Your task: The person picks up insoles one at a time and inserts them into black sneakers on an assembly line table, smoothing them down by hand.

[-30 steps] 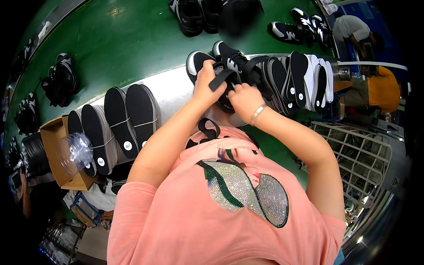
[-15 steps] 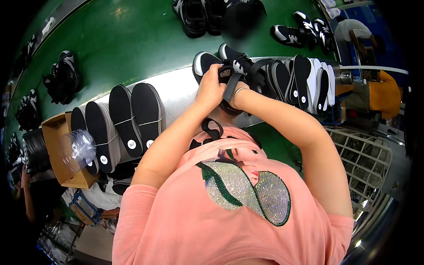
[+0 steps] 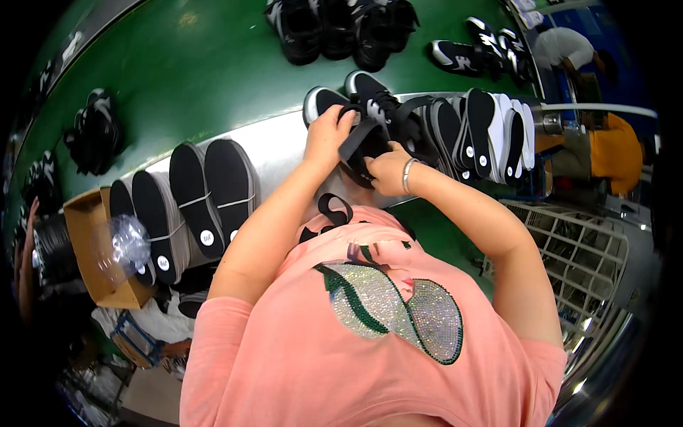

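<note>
A pair of black sneakers with silvery toes lies at the near edge of the green belt, toes pointing away. My left hand (image 3: 329, 136) is closed on the collar of the left sneaker (image 3: 322, 100), beside a broad black strip (image 3: 357, 139) that stands up across the opening. Its fingertips are partly hidden. My right hand (image 3: 390, 171), with a bracelet at the wrist, grips the heel side of the same shoe, thumb and fingers at the opening's rim. Touching it on the right is the other sneaker (image 3: 377, 98), with black laces. The inside of the held shoe is mostly dark.
Bundled black insoles (image 3: 196, 188) stand on the metal ledge (image 3: 279, 146) at left, beside a cardboard box (image 3: 89, 245) with clear plastic. More insoles (image 3: 480, 128), black and white, line the right. Several sneakers (image 3: 338, 32) ride the green belt (image 3: 206, 64). A wire rack (image 3: 576, 256) stands right.
My right hand has drawn back toward me, from the strip to the heel rim. Shoes on the belt have shifted left, and a dark blurred shape at the top has gone.
</note>
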Motion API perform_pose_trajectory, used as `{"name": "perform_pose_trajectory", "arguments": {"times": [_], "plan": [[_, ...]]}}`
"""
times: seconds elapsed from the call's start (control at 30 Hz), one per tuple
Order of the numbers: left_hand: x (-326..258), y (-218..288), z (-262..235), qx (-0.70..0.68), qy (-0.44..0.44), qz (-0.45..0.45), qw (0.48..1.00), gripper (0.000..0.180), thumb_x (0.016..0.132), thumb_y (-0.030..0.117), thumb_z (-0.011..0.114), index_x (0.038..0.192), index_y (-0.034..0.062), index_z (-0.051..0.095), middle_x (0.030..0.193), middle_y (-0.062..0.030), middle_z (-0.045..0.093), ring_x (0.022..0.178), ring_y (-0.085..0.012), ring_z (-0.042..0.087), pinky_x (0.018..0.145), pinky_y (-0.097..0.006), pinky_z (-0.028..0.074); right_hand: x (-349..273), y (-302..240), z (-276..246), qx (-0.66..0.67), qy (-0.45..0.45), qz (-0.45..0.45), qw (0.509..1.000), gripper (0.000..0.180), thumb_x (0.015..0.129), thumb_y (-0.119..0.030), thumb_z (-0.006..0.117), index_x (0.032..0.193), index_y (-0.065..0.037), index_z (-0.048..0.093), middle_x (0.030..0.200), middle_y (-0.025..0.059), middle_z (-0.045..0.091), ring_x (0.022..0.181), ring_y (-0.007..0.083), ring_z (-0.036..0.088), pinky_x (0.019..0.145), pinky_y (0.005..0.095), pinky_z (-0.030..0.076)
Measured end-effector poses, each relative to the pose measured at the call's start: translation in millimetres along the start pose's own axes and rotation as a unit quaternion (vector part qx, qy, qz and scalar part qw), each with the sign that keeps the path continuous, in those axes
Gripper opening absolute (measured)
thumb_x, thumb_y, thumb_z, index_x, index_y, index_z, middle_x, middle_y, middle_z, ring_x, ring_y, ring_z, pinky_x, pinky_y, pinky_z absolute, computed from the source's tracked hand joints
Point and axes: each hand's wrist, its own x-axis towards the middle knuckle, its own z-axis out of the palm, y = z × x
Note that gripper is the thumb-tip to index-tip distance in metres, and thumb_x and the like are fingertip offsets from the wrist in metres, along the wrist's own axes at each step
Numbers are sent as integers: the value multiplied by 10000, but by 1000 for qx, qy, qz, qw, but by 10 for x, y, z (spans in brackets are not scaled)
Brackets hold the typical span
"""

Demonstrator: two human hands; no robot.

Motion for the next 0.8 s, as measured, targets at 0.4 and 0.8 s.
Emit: {"name": "perform_pose_trajectory", "arguments": {"times": [0.4,0.8], "plan": [[106,-131,-628,27,-98,35,994,223,814,79,512,1023,3,518,844,-102,597,777,-172,560,704,-268,435,-998,1297,-13,301,556,118,766,246,763,-174,568,951,-16,580,897,176,599,851,290,574,765,356,450],[57,822,431,201,-47,183,961,654,654,270,723,1171,9,420,1068,-180,513,1010,-265,490,858,-333,388,-1495,2912,1089,247,399,532,705,547,643,-395,696,993,-31,485,973,183,576,919,326,550,789,370,428]]}}
